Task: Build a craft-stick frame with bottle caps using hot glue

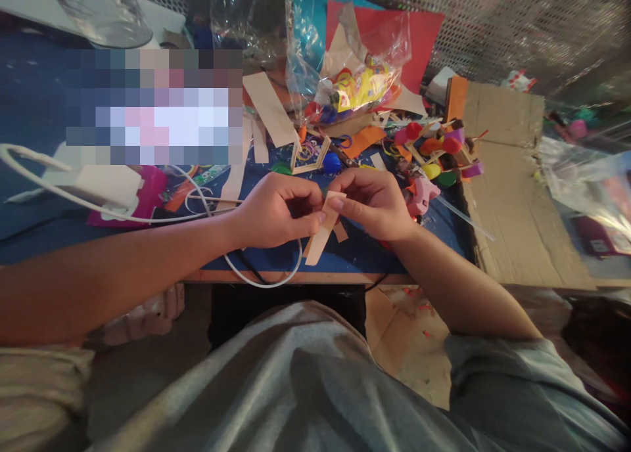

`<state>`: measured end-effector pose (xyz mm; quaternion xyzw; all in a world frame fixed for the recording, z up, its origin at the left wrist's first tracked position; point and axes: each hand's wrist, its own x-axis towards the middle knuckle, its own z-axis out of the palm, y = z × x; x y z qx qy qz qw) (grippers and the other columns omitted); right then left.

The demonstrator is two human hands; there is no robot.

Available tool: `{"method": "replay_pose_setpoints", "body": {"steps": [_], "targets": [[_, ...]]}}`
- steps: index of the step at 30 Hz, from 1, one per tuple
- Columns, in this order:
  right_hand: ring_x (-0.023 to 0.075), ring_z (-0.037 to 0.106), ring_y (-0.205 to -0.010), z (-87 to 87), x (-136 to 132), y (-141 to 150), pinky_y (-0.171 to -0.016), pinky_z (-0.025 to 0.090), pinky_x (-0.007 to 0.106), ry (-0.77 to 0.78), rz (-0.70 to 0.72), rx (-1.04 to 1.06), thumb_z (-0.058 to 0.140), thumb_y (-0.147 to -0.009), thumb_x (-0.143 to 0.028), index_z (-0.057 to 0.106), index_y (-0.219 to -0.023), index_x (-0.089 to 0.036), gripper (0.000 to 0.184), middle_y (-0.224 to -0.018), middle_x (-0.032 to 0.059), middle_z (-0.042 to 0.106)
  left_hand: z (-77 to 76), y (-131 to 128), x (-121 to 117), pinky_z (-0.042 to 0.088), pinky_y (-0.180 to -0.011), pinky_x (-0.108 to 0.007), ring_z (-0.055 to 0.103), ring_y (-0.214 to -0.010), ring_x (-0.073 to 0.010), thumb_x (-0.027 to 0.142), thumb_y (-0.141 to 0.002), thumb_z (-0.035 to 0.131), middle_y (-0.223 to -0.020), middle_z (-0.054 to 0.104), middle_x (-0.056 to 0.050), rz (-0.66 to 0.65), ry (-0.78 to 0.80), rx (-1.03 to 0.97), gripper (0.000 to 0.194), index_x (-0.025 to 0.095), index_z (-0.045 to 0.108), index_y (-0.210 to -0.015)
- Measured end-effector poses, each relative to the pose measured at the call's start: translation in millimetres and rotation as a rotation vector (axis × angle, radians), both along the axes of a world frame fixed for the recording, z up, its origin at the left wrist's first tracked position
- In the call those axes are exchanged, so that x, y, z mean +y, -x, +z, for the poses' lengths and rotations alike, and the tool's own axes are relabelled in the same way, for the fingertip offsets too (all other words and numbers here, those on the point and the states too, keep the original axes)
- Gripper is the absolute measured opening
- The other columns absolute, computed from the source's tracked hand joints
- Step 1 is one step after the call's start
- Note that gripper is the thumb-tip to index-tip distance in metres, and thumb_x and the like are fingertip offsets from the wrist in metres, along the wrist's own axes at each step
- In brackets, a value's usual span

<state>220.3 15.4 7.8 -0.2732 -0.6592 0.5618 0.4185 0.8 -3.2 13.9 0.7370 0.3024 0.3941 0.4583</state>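
Observation:
Between my two hands, over the front of the blue table, is a narrow strip of pale paper or card (323, 236), tilted with its lower end toward me. My left hand (286, 207) pinches its left edge between thumb and fingers. On the other side, my right hand (372, 203) grips the upper end, thumb flat on the face of the strip. Behind the strip a small brownish piece (340, 231) partly shows. A white cable (290, 273) loops below my left hand. Just beyond my fingers stand a small wooden stick frame (311, 165) and a blue bottle cap (332, 162).
A pink glue gun-like object (422, 194) lies right of my right hand. Further right are a cluster of sticks with coloured caps (444, 146) and a cardboard sheet (507, 189). At the back lies a clear plastic bag (305, 64). A magenta box (154, 188) sits left.

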Motion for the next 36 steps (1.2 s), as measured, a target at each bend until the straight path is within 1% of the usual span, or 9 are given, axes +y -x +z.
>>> {"method": "replay_pose_setpoints", "body": {"steps": [3,7,13,17,20,23,29,32,36], "targets": [[0.0111,0.067,-0.062,0.9,0.1,-0.1,-0.056,0.057,0.024,-0.033,-0.043,-0.046,0.098,-0.085,-0.057,0.077,-0.085,-0.019,0.043,-0.073,-0.0013,0.074,0.8,-0.4,-0.3,0.034,-0.046,-0.016,0.042,-0.051,-0.0047,0.021,-0.081,0.072,-0.058,0.051,0.007,0.003,-0.002,-0.005,0.019,0.018,0.059,-0.067],[0.0106,0.066,-0.061,1.7,0.3,0.1,-0.054,0.056,0.023,-0.086,-0.082,-0.037,0.097,-0.086,-0.058,0.076,-0.083,-0.020,0.043,-0.074,-0.0016,0.074,-0.6,-0.5,-0.4,0.039,-0.049,-0.017,0.048,-0.053,-0.0060,0.023,-0.083,0.074,-0.061,0.059,0.004,0.033,-0.006,-0.012,0.018,0.017,0.064,-0.070],[0.0100,0.062,-0.060,-0.2,2.0,0.6,-0.053,0.054,0.024,-0.123,-0.174,-0.045,0.095,-0.085,-0.064,0.075,-0.082,-0.021,0.047,-0.073,-0.0022,0.073,-0.7,2.0,0.1,0.045,-0.053,-0.018,0.055,-0.057,-0.0081,0.028,-0.089,0.076,-0.068,0.065,0.001,0.038,-0.024,0.045,0.018,0.016,0.068,-0.077],[0.0108,0.061,-0.060,-0.5,1.7,0.6,-0.054,0.055,0.026,-0.105,-0.212,-0.028,0.095,-0.085,-0.066,0.074,-0.082,-0.022,0.049,-0.073,-0.0015,0.072,-1.7,3.2,-0.3,0.047,-0.054,-0.019,0.059,-0.058,-0.0096,0.029,-0.089,0.078,-0.070,0.069,0.000,0.032,-0.042,0.082,0.018,0.017,0.071,-0.080],[0.0119,0.059,-0.059,1.5,0.4,1.4,-0.054,0.055,0.028,-0.066,-0.242,-0.020,0.097,-0.082,-0.068,0.073,-0.081,-0.024,0.050,-0.071,-0.0014,0.070,-2.5,3.2,-1.2,0.045,-0.051,-0.020,0.057,-0.056,-0.0097,0.033,-0.090,0.079,-0.068,0.070,-0.001,0.025,-0.039,0.117,0.020,0.017,0.073,-0.080],[0.0118,0.057,-0.058,3.3,-0.3,2.1,-0.053,0.054,0.028,-0.033,-0.243,-0.014,0.098,-0.080,-0.069,0.071,-0.081,-0.024,0.051,-0.070,-0.0021,0.067,-2.3,2.7,-1.8,0.043,-0.050,-0.020,0.056,-0.055,-0.0100,0.036,-0.091,0.080,-0.065,0.069,-0.001,0.019,-0.027,0.140,0.023,0.016,0.074,-0.080],[0.0114,0.058,-0.058,2.0,2.3,1.1,-0.054,0.053,0.028,-0.033,-0.260,0.029,0.099,-0.081,-0.066,0.072,-0.082,-0.025,0.049,-0.070,-0.0025,0.067,-1.2,3.4,-0.5,0.046,-0.053,-0.020,0.060,-0.056,-0.0106,0.033,-0.091,0.078,-0.066,0.072,-0.001,-0.030,0.010,0.174,0.021,0.016,0.077,-0.079],[0.0107,0.056,-0.055,-0.6,5.2,0.3,-0.052,0.051,0.028,-0.024,-0.248,0.052,0.099,-0.083,-0.063,0.072,-0.083,-0.025,0.047,-0.069,-0.0032,0.066,-1.5,4.2,0.5,0.048,-0.055,-0.021,0.063,-0.057,-0.0116,0.033,-0.091,0.078,-0.068,0.076,-0.002,-0.059,0.023,0.192,0.021,0.016,0.079,-0.079],[0.0105,0.053,-0.053,-3.9,8.5,-0.5,-0.052,0.050,0.029,-0.006,-0.249,0.060,0.098,-0.084,-0.064,0.072,-0.084,-0.025,0.047,-0.066,-0.0042,0.063,-1.8,4.5,1.4,0.048,-0.056,-0.021,0.064,-0.058,-0.0116,0.032,-0.090,0.078,-0.068,0.077,-0.002,-0.078,0.015,0.214,0.020,0.016,0.081,-0.080]]}}
